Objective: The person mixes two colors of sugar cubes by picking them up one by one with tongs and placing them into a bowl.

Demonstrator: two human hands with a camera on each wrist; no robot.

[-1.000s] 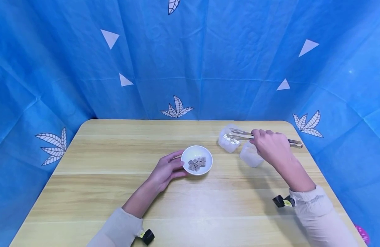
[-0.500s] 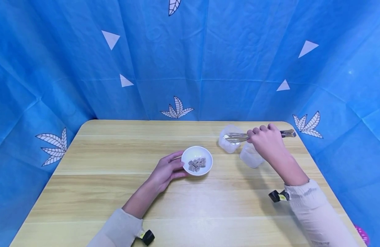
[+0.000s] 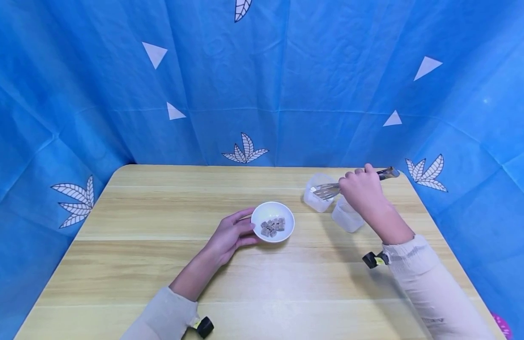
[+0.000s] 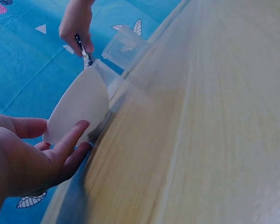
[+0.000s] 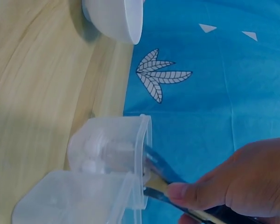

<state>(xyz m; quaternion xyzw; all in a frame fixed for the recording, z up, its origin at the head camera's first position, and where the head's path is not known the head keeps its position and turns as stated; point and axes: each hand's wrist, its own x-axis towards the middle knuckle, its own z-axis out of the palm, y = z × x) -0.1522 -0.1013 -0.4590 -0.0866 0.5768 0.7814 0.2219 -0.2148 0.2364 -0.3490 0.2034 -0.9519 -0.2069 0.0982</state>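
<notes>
1. Tongs (image 3: 388,174) lie in your right grip (image 3: 364,186), your fingers curled round their arms, above the right-hand part of the wooden surface (image 3: 159,269).
2. Their tips reach the mouth of the far tub (image 3: 316,204), a translucent container that holds white pieces (image 5: 88,166), seen through its wall from your right wrist. You cannot tell whether the tips pinch one of them.
3. Just beside that container, a little nearer to you and farther right, is the near tub (image 3: 347,220), also translucent; its contents are hard to make out.
4. Your left grip (image 3: 228,234) grasps the white bowl (image 3: 272,210) by its left side, with digits at the rim and along the outer wall.
5. That bowl is upright near the middle of the surface, to the left of both containers and apart from them. Greyish-brown cubes (image 3: 273,227) lie clustered in its bottom.
6. Each of your pale sleeves (image 3: 436,283) has a small black device (image 3: 205,327) at the cuff.
7. Blue cloth (image 3: 244,71) with white triangles and leaf prints hangs behind the surface and along its sides.
</notes>
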